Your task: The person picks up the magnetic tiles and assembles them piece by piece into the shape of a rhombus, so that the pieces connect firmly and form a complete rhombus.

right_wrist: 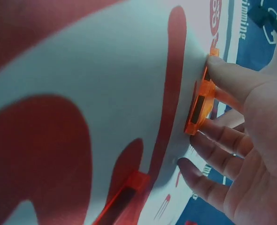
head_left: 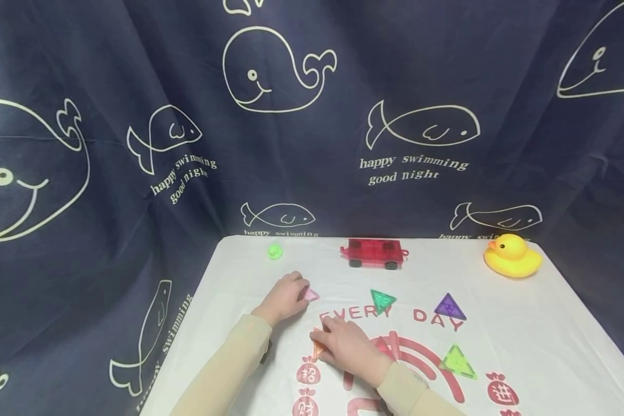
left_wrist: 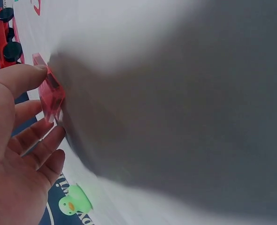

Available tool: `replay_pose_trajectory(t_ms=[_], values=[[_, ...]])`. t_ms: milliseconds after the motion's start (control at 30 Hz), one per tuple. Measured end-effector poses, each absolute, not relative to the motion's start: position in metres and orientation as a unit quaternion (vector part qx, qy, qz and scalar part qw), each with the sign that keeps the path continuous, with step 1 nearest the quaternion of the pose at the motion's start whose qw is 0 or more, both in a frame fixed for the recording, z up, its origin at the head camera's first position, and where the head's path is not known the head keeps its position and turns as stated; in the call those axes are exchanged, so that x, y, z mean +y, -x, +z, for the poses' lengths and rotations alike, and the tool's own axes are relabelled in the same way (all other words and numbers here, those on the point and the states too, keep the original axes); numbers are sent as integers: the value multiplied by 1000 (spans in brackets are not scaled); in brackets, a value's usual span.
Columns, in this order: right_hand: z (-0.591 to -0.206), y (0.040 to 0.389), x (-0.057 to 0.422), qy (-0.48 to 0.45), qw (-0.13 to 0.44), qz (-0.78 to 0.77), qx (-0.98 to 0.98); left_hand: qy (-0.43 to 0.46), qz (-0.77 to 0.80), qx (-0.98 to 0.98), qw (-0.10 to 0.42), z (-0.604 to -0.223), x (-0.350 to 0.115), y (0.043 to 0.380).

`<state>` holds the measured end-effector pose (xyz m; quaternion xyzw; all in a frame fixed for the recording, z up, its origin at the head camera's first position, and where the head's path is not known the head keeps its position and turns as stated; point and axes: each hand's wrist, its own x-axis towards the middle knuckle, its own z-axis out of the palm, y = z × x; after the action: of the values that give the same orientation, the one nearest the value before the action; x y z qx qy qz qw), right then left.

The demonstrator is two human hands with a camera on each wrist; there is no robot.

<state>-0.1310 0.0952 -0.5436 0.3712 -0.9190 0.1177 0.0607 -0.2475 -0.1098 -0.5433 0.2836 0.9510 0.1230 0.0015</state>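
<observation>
My left hand (head_left: pixel 287 297) pinches a pink translucent triangular magnetic tile (left_wrist: pixel 51 91) by its edges, thumb on one side and fingers on the other, low over the white tabletop. Nearer to me and further right, my right hand (head_left: pixel 351 346) holds an orange magnetic tile (right_wrist: pixel 203 101) between thumb and fingertips. In the head view most of the orange tile is hidden by that hand. A red tile (head_left: pixel 383 348) lies just beyond the right wrist, partly covered by it; its edge also shows at the bottom of the right wrist view.
Teal (head_left: pixel 382 301), purple (head_left: pixel 449 307) and yellow-green (head_left: pixel 458 362) triangular tiles lie to the right. Along the back edge are a small green duck (head_left: pixel 275 252), a red wheeled toy car base (head_left: pixel 374 253) and a large yellow duck (head_left: pixel 512 256). A dark printed curtain (head_left: pixel 343 190) hangs behind.
</observation>
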Motion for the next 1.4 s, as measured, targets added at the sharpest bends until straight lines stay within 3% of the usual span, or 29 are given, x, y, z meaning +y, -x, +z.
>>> replay_pose_trajectory(t_ms=[567, 1200, 1400], values=[[-549, 160, 104, -302, 8, 196, -933, -206, 233, 950, 25, -547, -118, 242], [-550, 178, 109, -278, -5, 221, -935, -175, 284, 942, -49, -552, -112, 216], [-546, 181, 107, -263, -21, 229, -937, -174, 271, 946, -45, -554, -111, 211]])
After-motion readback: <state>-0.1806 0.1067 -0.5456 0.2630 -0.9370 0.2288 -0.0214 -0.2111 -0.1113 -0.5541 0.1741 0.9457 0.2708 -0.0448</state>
